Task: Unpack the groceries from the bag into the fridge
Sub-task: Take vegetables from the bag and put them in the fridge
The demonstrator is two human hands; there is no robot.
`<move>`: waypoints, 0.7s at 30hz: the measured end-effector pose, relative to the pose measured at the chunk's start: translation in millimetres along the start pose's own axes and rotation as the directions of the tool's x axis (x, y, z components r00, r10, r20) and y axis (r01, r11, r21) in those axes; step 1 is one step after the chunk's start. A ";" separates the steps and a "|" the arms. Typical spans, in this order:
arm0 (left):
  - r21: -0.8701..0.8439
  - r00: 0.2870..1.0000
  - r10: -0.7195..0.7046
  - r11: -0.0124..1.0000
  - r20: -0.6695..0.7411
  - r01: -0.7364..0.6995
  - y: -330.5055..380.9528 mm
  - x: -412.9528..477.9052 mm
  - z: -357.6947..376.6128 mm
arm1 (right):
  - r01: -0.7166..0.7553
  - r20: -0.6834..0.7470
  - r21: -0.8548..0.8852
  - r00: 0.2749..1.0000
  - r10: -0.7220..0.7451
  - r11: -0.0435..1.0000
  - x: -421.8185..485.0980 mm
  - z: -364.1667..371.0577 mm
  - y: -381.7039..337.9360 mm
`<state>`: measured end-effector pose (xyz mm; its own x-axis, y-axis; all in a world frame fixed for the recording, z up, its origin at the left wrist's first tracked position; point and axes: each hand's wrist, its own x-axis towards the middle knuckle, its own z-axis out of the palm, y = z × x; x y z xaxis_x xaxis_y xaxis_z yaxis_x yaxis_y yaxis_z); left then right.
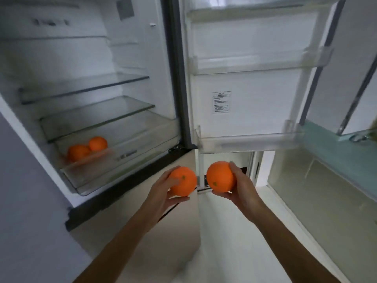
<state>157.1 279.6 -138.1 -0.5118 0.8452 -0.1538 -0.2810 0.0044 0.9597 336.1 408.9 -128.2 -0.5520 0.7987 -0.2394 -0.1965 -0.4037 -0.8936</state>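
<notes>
Ahead, open fridge (157, 58), two oranges (78, 152) in its drawer (126, 160); hands, left (163, 189) and right (241, 184), each round an orange (183, 182).

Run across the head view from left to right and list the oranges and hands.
Front drawer orange → rear drawer orange → left hand → left-hand orange → right-hand orange → right hand.

One orange (182, 181) is gripped in the left hand (163, 189) and a second orange (221, 176) in the right hand (243, 186), both held before the open fridge (130, 48). Two further oranges (78, 152) are noted in the fridge's bottom drawer (126, 155).
</notes>
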 end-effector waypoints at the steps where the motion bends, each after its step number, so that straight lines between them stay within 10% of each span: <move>1: -0.009 1.000 0.009 1.000 -0.011 -0.009 6.1 0.9 -15.8 | -0.003 0.032 -0.001 0.999 0.003 1.000 10.3 20.0 2.8; 10: 0.145 0.957 0.256 0.961 -0.137 -0.236 71.7 -8.9 -108.8 | 0.164 0.367 -0.051 0.921 -0.134 0.985 93.0 167.4 -2.2; 15: 0.394 0.810 0.486 0.850 -0.327 -0.351 120.3 1.8 -138.7 | 0.338 0.630 -0.179 0.761 -0.156 0.924 139.6 238.8 -26.9; 21: 0.851 0.802 0.482 0.521 -0.352 0.061 167.5 25.5 -199.7 | 0.686 0.787 -0.369 0.590 -0.182 0.627 218.9 324.4 -27.1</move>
<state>-65.1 195.1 -28.3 -0.8320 0.4918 0.2568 0.5138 0.5084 0.6910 -42.3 449.9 -33.3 -0.9275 0.1934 0.3199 -0.2026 0.4591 -0.8649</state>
